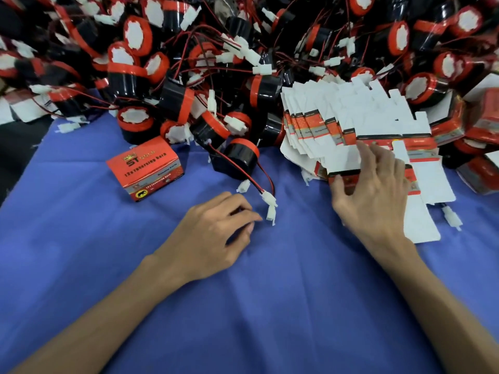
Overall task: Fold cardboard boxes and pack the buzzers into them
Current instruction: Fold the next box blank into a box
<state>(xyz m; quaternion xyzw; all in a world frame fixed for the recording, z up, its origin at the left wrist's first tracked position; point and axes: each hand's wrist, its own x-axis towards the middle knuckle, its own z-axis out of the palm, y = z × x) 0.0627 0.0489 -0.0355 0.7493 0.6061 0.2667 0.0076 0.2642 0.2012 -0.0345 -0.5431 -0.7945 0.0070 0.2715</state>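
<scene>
Directly under the right hand (375, 195), grip spread and resting flat: top box blank (343, 159) of the fanned stack, right side of the worktop (270, 292), long axis seemingly near to far. Looks white with a red printed band, unfolded. Left hand (216, 233) loosely curled, empty, nearer the loose buzzer (241, 157).

R hand (375, 190) on flat boxes (337, 112), L hand (216, 233) loose on cloth (270, 306)
</scene>
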